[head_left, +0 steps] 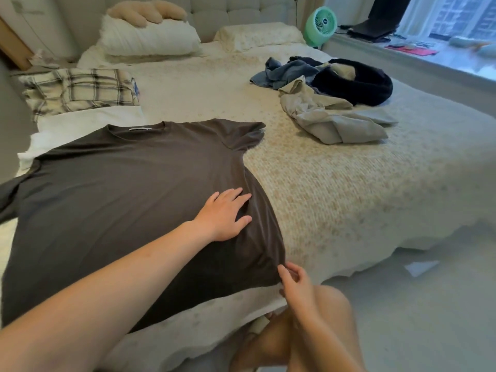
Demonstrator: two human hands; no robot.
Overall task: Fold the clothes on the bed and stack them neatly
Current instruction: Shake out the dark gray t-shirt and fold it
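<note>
A dark grey T-shirt (120,189) lies spread flat on the bed (335,189), collar toward the pillows. My left hand (224,216) rests flat on its right side with straight fingers. At the shirt's lower right hem corner, near the bed's edge, my right hand (294,283) pinches the fabric. A loose pile of unfolded clothes (322,98) sits further back on the right: beige trousers, a blue garment and a dark navy one.
Folded plaid fabric (77,89) and white fabric (88,120) lie at the left. Pillows (147,36) line the headboard. A green fan (320,25) stands by the window ledge. A scrap of paper (420,267) lies on the floor to the right. My knee shows below the bed edge.
</note>
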